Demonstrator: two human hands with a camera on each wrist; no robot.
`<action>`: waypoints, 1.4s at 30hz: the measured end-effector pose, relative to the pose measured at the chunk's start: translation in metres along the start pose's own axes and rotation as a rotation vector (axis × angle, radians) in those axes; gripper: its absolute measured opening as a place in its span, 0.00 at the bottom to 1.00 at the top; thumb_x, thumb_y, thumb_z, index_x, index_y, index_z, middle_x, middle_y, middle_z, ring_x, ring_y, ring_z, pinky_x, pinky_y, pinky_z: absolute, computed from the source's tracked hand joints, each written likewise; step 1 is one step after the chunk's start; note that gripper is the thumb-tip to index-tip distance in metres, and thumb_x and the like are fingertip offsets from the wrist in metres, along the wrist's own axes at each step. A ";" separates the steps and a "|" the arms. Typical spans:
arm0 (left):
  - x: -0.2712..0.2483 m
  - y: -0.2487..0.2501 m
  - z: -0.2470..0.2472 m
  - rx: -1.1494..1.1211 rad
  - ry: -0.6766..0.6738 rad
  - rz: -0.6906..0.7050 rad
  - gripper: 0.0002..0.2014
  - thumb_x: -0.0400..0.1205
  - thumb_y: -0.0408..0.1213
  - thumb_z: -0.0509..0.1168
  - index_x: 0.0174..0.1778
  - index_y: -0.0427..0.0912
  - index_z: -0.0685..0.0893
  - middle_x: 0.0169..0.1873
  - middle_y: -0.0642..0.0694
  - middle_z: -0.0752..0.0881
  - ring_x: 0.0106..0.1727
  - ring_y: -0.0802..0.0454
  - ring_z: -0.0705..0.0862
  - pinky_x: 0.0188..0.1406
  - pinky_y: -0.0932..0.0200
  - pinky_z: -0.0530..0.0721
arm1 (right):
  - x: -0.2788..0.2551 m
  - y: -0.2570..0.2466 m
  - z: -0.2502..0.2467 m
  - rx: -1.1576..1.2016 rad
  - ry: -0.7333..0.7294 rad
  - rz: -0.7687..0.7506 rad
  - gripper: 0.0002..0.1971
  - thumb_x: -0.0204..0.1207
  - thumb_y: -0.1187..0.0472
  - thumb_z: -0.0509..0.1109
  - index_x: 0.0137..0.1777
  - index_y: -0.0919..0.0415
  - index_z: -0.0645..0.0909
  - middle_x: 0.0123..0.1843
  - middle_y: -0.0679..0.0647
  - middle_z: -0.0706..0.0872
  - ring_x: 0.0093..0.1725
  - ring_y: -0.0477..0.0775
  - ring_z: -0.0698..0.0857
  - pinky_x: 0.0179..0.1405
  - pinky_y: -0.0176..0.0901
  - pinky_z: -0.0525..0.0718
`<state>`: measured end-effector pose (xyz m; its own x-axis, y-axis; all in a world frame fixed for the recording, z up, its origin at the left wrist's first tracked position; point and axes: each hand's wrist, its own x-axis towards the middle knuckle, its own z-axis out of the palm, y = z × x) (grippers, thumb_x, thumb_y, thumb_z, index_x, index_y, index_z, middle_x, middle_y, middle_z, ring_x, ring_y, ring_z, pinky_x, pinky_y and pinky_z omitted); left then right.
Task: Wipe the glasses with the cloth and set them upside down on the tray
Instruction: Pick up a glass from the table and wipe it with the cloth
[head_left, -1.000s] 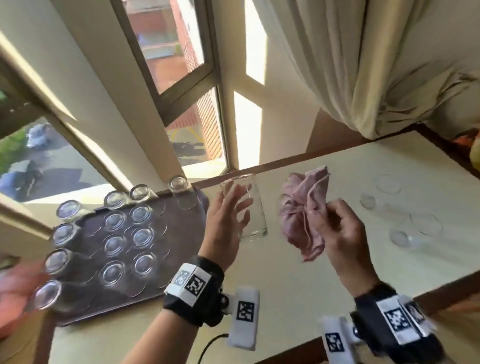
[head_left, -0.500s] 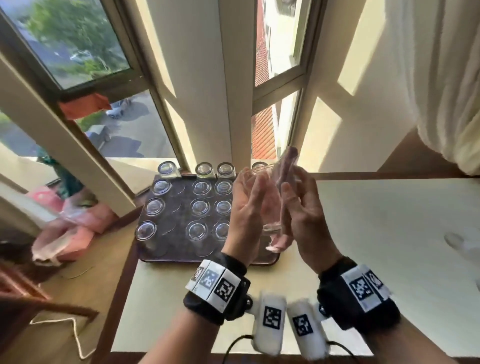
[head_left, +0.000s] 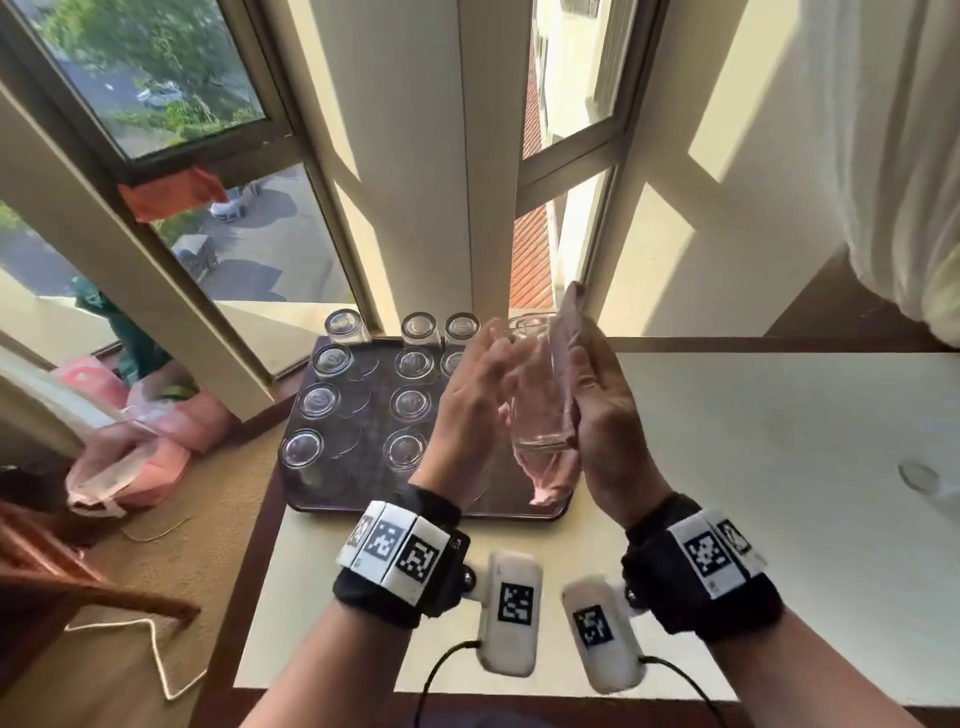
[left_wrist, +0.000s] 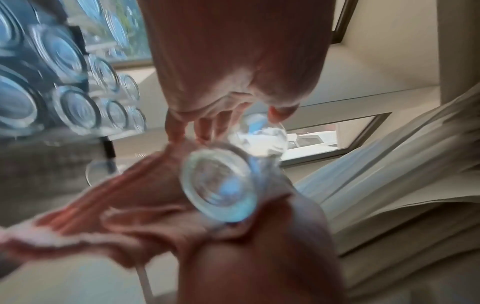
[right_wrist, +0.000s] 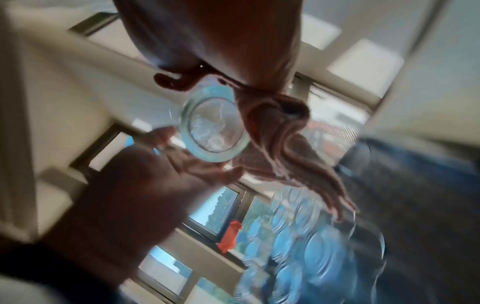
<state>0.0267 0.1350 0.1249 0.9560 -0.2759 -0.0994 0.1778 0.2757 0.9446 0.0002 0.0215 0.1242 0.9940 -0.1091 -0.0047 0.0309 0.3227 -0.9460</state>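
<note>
Holding the glass (head_left: 537, 395) up at centre frame, above the right end of the tray (head_left: 374, 493), you are sandwiching it between both hands. Your left hand (head_left: 470, 400) is lying against its left wall with fingers nearly straight, so that grip is apart, pressing rather than wrapping. Your right hand (head_left: 605, 415) is pressing the pink cloth (head_left: 563, 332) flat against the right wall, fingers stretched along the glass; this grip also reads as apart, though the thumb is hidden, so you cannot be sure of a pinch. The cloth's tail is hanging below the glass base at lower centre. In both wrist views, which are blurred, the thick round base is facing the cameras.

Upside-down glasses (head_left: 410, 402) are filling the tray's left and middle columns at centre left; the right side is mostly hidden behind your hands. Another glass (head_left: 922, 478) is lying on the worktop (head_left: 753, 467) at the right edge, well apart.

Judgement: you are mid-wipe on the outer wall. The glass is likely light, rigid, smooth and fragile, and slippery against bare palms with this flat two-sided hold. Better to curl your left fingers around the lower wall near the heavy base, keeping off the thin rim, before you are turning it over. The cloth is soft and limp, so bunch it or it drags across neighbouring glasses.
</note>
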 end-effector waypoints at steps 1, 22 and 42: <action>-0.001 0.000 0.004 0.014 -0.011 0.021 0.24 0.86 0.50 0.65 0.70 0.36 0.77 0.57 0.48 0.90 0.60 0.51 0.88 0.56 0.51 0.88 | 0.001 0.003 0.000 -0.060 -0.009 -0.045 0.22 0.91 0.57 0.51 0.83 0.54 0.66 0.77 0.42 0.79 0.74 0.47 0.80 0.71 0.54 0.82; 0.009 0.006 0.008 0.017 -0.074 -0.010 0.22 0.85 0.45 0.58 0.73 0.40 0.73 0.62 0.46 0.87 0.53 0.59 0.90 0.46 0.65 0.88 | 0.006 -0.008 -0.013 0.294 0.027 0.152 0.22 0.89 0.53 0.54 0.81 0.57 0.70 0.71 0.61 0.84 0.64 0.60 0.88 0.58 0.60 0.89; 0.018 0.018 0.015 0.108 -0.001 0.050 0.36 0.82 0.55 0.64 0.78 0.31 0.70 0.63 0.35 0.85 0.59 0.49 0.88 0.55 0.55 0.89 | 0.020 -0.006 0.003 0.029 -0.035 -0.006 0.23 0.90 0.54 0.51 0.83 0.58 0.65 0.75 0.62 0.80 0.72 0.61 0.82 0.71 0.67 0.80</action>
<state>0.0436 0.1214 0.1451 0.9627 -0.2658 -0.0513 0.1040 0.1883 0.9766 0.0205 0.0206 0.1306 0.9969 -0.0781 0.0133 0.0399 0.3497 -0.9360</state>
